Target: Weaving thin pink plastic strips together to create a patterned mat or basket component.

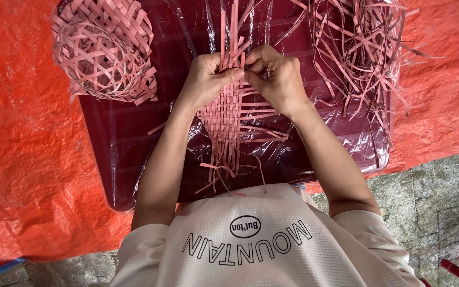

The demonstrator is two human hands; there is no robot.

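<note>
Weaving is what both hands are doing at this moment: the left hand [204, 79] and the right hand [277, 79] are meeting close together at the top edge of a flat pink woven mat [228, 114], fingers pinched on the upright strips there. The left one is pressing down on the woven rows while the right is nipping a single strip between thumb and forefinger, so both are clamped on the work. The mat itself is lying in the middle of a dark red tray [123, 138] wrapped in clear plastic, just in front of the person's chest, its loose ends trailing toward the pale shirt [251, 244]. As I judge it, a crosswise strip is being tucked in partway through the weave, and the next move is calling for threading it over and under the uprights and pushing it snug. Counting: one mat in progress, two finished baskets nested at the tray's upper left [102, 50], one heap of loose strips at the upper right [359, 48], one orange tarp [22, 133] underneath.
</note>
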